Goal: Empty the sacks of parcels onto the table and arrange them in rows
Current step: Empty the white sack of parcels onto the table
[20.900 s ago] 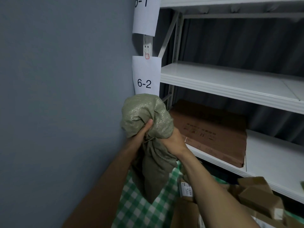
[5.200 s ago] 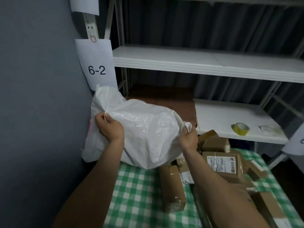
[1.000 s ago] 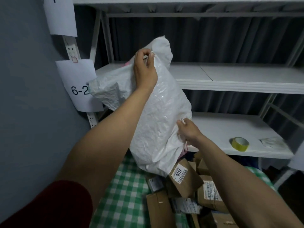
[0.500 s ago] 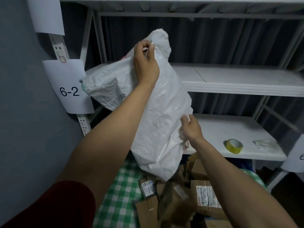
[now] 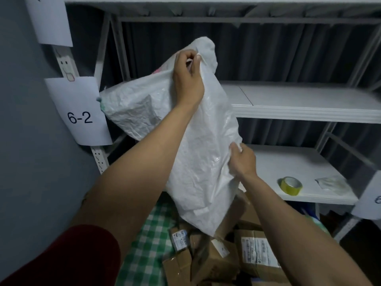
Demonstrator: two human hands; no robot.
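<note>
Left grip (image 5: 188, 79) is curled tight on the top corner of the white woven sack (image 5: 204, 153), raised in front of the shelving (image 5: 299, 104); right grip (image 5: 243, 162) pinches the sack's right edge lower down. Sack's lower end hangs over the heaped cardboard parcels (image 5: 218, 263) on the green-checked worktop (image 5: 147, 246).

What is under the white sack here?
Brown parcels piled on the green checked table. The sack covers part of the pile at its lower end, and its opaque cloth hides whatever is inside.
</note>
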